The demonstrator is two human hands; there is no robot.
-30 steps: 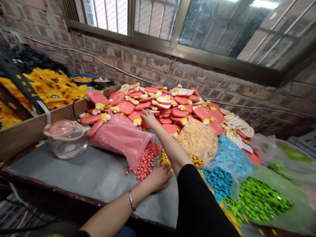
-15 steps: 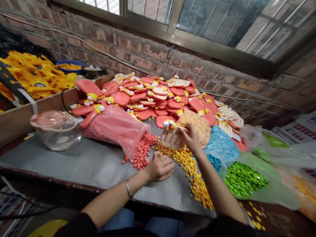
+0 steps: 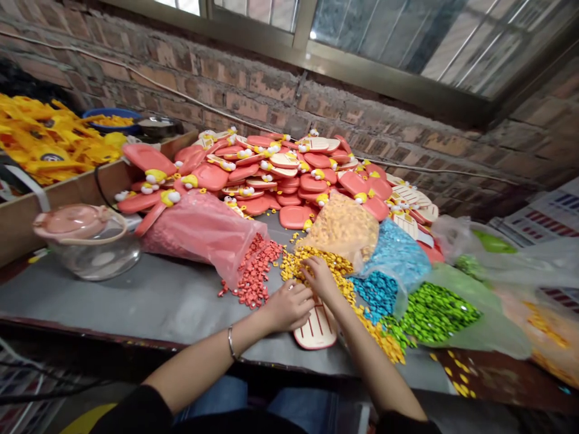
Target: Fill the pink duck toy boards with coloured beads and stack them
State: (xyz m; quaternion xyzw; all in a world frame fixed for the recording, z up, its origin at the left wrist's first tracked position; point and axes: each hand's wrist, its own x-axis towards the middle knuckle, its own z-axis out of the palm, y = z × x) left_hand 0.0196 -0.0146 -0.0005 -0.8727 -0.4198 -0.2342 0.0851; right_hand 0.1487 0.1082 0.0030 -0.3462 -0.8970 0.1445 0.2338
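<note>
A cream-backed paddle-shaped plastic piece (image 3: 316,328) lies face down on the grey table (image 3: 158,301) near the front edge. My left hand (image 3: 289,306) rests closed on its upper left end. My right hand (image 3: 322,278) lies just above it, fingers curled among loose yellow beads (image 3: 337,280); what the fingers pinch is too small to make out. Behind them is a large heap of red paddle pieces with yellow chick heads (image 3: 280,175).
Plastic bags spill red beads (image 3: 253,277), blue beads (image 3: 384,283) and green beads (image 3: 438,313) onto the table. A lidded glass jar (image 3: 85,241) stands at left beside a wooden box wall (image 3: 67,193) holding yellow parts. A brick wall runs behind.
My right hand reached into the red heap, lifted one chick paddle out, and brought it down onto the table front. My left hand stayed by the yellow beads and now rests on the piece.
</note>
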